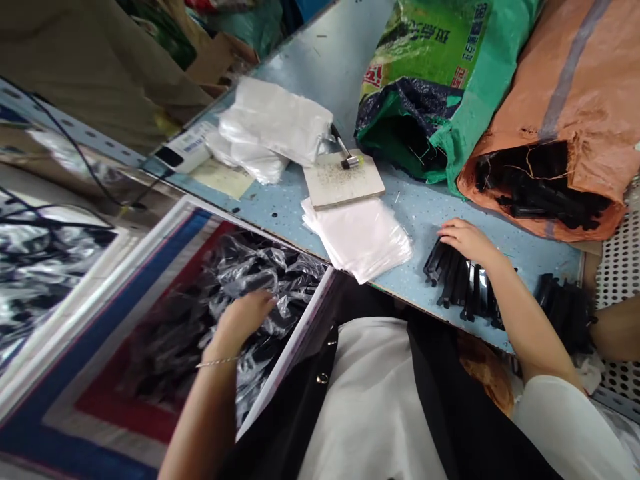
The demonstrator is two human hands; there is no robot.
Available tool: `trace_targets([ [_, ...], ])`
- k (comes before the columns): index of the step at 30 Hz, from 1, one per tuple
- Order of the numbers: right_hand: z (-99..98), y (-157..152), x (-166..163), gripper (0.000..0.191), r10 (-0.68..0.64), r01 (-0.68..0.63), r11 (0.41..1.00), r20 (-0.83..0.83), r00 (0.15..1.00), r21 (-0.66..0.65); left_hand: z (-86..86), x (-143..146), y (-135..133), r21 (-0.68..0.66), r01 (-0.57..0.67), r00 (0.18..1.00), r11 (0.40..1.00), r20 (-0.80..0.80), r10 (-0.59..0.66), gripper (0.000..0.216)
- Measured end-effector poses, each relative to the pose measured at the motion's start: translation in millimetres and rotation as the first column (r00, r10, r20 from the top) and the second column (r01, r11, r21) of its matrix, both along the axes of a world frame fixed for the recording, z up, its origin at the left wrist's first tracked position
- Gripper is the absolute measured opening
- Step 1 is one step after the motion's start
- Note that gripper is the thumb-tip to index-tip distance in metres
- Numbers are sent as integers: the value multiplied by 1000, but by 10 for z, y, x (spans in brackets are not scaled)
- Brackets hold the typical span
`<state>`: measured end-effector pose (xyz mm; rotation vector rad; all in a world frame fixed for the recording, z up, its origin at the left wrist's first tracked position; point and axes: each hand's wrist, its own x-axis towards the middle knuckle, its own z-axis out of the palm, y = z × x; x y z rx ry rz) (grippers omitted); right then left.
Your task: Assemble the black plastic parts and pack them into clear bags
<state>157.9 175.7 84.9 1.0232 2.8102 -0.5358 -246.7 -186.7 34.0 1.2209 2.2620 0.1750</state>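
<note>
My left hand reaches down into a big woven sack at my left, which holds many clear bags of black parts. Its fingers are curled over one bag and blurred by motion. My right hand rests on a row of black plastic strips on the light blue table. Its fingers are bent over the strips' far ends. A stack of flat clear plastic bags lies between the hands on the table.
A small wooden board with a black-handled tool lies behind the flat bags. A green sack and an orange sack of black parts lie open at the back right. White bags sit at the back. Another person's arm shows at right.
</note>
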Motion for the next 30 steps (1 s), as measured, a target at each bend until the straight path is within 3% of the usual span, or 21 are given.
trace_targets([
  [2, -15, 165, 56, 36, -74, 74, 995, -3, 997, 69, 105, 400, 404, 257, 25, 999, 966, -36, -17, 29],
  [4, -3, 266, 137, 40, -95, 95, 988, -4, 995, 122, 210, 831, 846, 533, 164, 986, 830, -68, -152, 29],
  [6, 13, 325, 218, 51, -30, 28, 992, 12, 999, 123, 258, 1165, 1243, 567, 324, 946, 758, -190, -262, 24],
  [9, 20, 386, 290, 66, 77, -83, 991, 62, 995, 109, 222, 1304, 1631, 488, 392, 920, 780, -213, -329, 17],
  [12, 59, 421, 293, 53, 19, -31, 990, 86, 996, 140, 167, 1089, 1784, 513, 203, 962, 834, 55, -268, 16],
  [14, 139, 367, 272, 46, -115, 110, 988, 37, 993, 105, 160, 908, 1816, 479, 15, 927, 878, 323, -192, 21],
  [16, 248, 182, 228, 47, -302, 294, 952, -88, 949, -86, 165, 794, 1831, 383, -126, 815, 915, 566, -125, 20],
  [17, 296, 28, 191, 48, -404, 356, 898, -164, 900, -261, 166, 771, 1836, 341, -185, 748, 922, 657, -93, 17],
  [18, 328, -166, 140, 49, -505, 362, 804, -219, 835, -471, 162, 767, 1841, 315, -237, 689, 919, 721, -70, 13],
  [19, 336, -391, 74, 48, -602, 302, 666, -253, 757, -682, 154, 777, 1845, 306, -280, 652, 910, 757, -54, 12],
  [21, 266, -891, -103, 46, -710, 54, 278, -167, 684, -959, 127, 808, 1846, 348, -311, 671, 884, 739, -55, 11],
  [23, 94, -1355, -310, 43, -744, -124, -125, 10, 668, -984, 94, 817, 1827, 470, -211, 795, 857, 592, -129, 7],
  [25, -117, -1688, -501, 42, -741, -221, -432, 204, 640, -874, 67, 795, 1777, 612, -10, 908, 791, 336, -249, 22],
  [27, -286, -1859, -637, 43, -711, -323, -600, 304, 634, -732, 59, 777, 1687, 695, 207, 937, 689, 63, -345, 35],
  [28, -338, -1893, -683, 45, -704, -374, -639, 316, 636, -673, 67, 786, 1625, 707, 299, 924, 640, -47, -379, 40],
  [30, -381, -1894, -748, 48, -722, -462, -647, 295, 626, -607, 113, 861, 1471, 712, 434, 877, 552, -195, -439, 50],
])
